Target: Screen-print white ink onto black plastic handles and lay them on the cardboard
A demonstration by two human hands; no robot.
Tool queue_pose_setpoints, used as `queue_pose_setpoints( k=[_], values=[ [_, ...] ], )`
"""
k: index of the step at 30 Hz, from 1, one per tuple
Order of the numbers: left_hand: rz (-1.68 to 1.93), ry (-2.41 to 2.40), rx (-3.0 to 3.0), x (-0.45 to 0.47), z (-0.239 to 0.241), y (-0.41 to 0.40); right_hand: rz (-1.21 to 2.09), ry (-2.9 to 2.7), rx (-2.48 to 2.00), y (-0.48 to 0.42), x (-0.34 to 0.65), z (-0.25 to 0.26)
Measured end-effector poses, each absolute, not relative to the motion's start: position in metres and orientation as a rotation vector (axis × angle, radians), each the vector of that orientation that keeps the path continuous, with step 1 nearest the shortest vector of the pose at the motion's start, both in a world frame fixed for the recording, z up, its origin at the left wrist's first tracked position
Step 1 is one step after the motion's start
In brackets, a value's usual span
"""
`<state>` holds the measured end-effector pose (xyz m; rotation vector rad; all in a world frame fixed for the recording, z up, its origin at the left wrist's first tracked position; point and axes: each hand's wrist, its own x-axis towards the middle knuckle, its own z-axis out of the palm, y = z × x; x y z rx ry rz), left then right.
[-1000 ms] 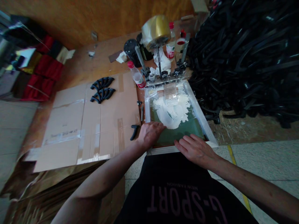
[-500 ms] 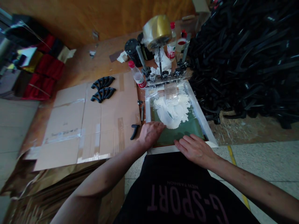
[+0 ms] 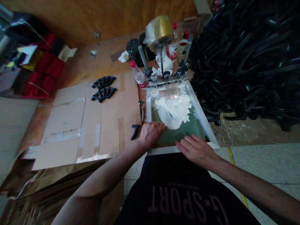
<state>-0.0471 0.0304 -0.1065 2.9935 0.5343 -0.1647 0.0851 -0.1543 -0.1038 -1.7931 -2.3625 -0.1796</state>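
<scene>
In front of my body lies a screen printing frame (image 3: 212, 134) with pale bars and a green mesh (image 3: 188, 129). Thick white ink (image 3: 173, 109) is smeared over the mesh's middle and far part. My left hand (image 3: 152, 132) is closed over the frame's near left corner, its fingertips reaching above the mesh close to the ink. Curled over the front bar is my right hand (image 3: 195, 148), thumb side toward the middle. The undersides of both grips are hidden. A single black curved handle-like part (image 3: 134, 132) lies just left of my left hand.
Behind the frame stands a metal clamp bar (image 3: 167, 82) with a tape roll (image 3: 161, 31) above it. Red-capped bottles (image 3: 140, 78) flank it. Several black parts (image 3: 104, 87) sit on flattened cardboard (image 3: 67, 115). A large heap of black parts (image 3: 248, 62) rises at right.
My hands keep the same hold on the frame. The view has shifted very slightly; nothing else has visibly moved.
</scene>
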Motion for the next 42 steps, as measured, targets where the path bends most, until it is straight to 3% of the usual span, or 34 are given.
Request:
queue_pose_setpoints(
  k=[15, 33, 42],
  values=[
    [0.107, 0.506, 3.041, -0.057, -0.114, 0.025, -0.164, -2.341, -1.796, -0.154, 0.085, -0.102],
    [-0.566, 0.363, 3.119, -0.009, -0.075, 0.005, -0.135, -2.351, -1.747, -0.155, 0.088, -0.112],
    [-0.532, 0.261, 3.131, -0.002, -0.088, 0.008, -0.170, -2.360, -1.714, -0.155, 0.089, -0.117]
  ],
)
